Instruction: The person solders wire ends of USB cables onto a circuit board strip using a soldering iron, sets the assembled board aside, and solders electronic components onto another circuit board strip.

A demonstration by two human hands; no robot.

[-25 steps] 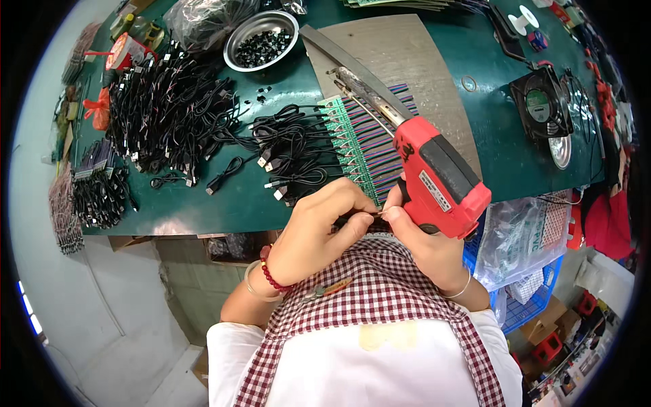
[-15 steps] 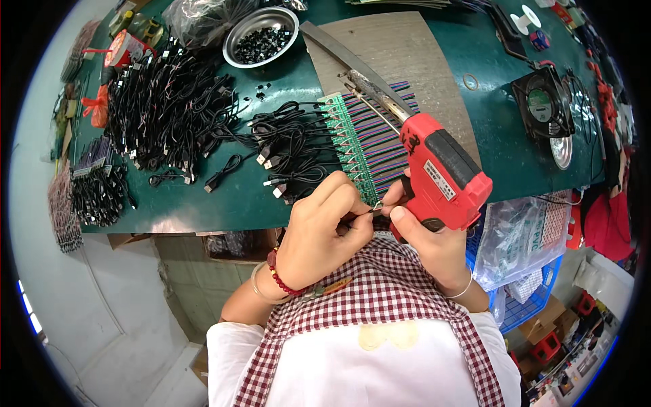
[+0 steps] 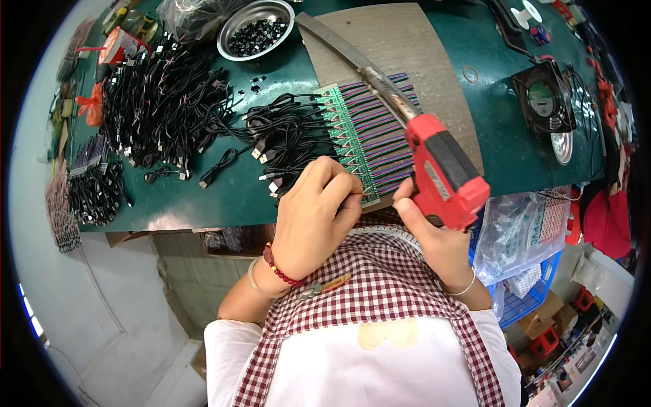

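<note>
My left hand [image 3: 317,207] is closed in a pinch at the near end of a green circuit board strip [image 3: 347,139], on what looks like the thin wire end of a cable; the fingers hide most of it. My right hand [image 3: 437,241] grips a red and black soldering gun [image 3: 453,173], its metal barrel pointing away over the board. Black USB cables [image 3: 281,132] run left from the strip, in coils. Striped multicolour ribbon wires [image 3: 380,125] spread right from it.
Beneath the ribbon wires lies a brown board [image 3: 400,41] with a metal bar [image 3: 329,37] on it. A steel bowl [image 3: 285,42] of small black parts stands at the back. Heaped black cables [image 3: 163,102] fill the left. A fan [image 3: 539,98] stands right, above a blue basket [image 3: 525,302].
My right hand and the soldering gun have drawn slightly apart from my left fingertips. My left hand has shifted a little left and away from me, staying pinched.
</note>
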